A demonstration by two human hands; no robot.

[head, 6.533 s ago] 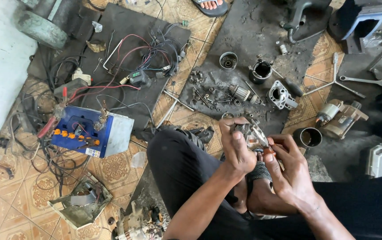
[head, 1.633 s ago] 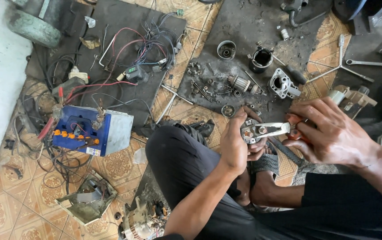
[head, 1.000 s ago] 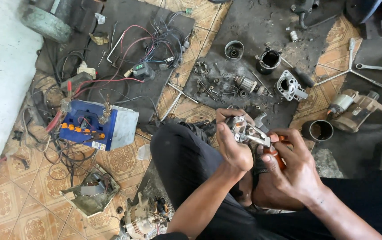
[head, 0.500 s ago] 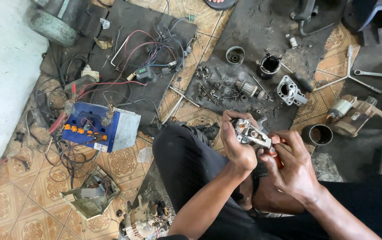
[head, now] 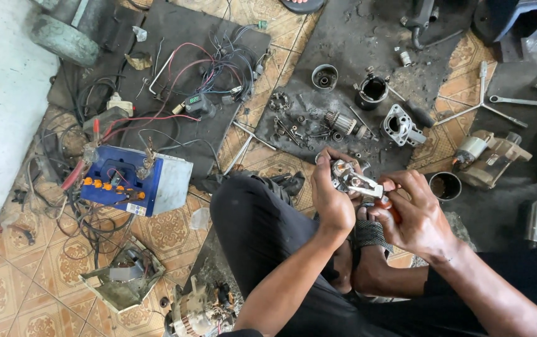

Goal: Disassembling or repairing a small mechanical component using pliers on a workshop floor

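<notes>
The left hand (head: 332, 198) is gripping a small metal motor part (head: 351, 181), fingers closed around its near end, holding it above the person's lap and just short of the dark mat (head: 349, 56). The right hand (head: 413, 215) is closing around an orange-handled tool (head: 393, 211), whose tip is meeting the metal part from the right; the two hands are working almost touching. The person is sitting on the tiled floor (head: 6, 293), one dark-trousered knee (head: 243, 206) pointing left. On the mat beyond the hands, loose parts are lying spread out: an armature (head: 341, 123), a silver housing (head: 400, 126), a black cylinder (head: 373, 91) and a small metal cup (head: 324, 77). To the right, a cross wrench (head: 482, 103) and a spanner (head: 524, 101) are resting on the floor. Well to the left, a blue battery (head: 132, 181) is sitting among tangled wires (head: 218, 65).
</notes>
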